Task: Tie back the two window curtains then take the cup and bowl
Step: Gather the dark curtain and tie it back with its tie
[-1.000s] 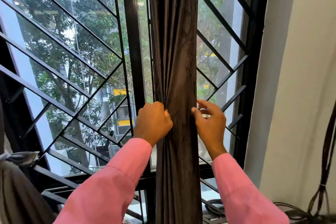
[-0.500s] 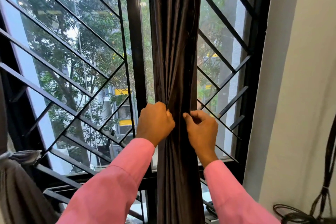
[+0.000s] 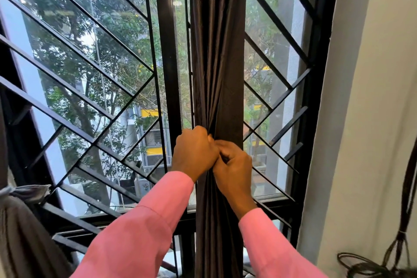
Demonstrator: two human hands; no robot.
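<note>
Head view shows the left hand [image 3: 194, 153] and right hand [image 3: 233, 166] touching, both clenched around the gathered dark brown satin curtain [image 3: 217, 52] before the black window grille [image 3: 90, 101] (soft, likely slippery, best cinched mid-height).
</note>
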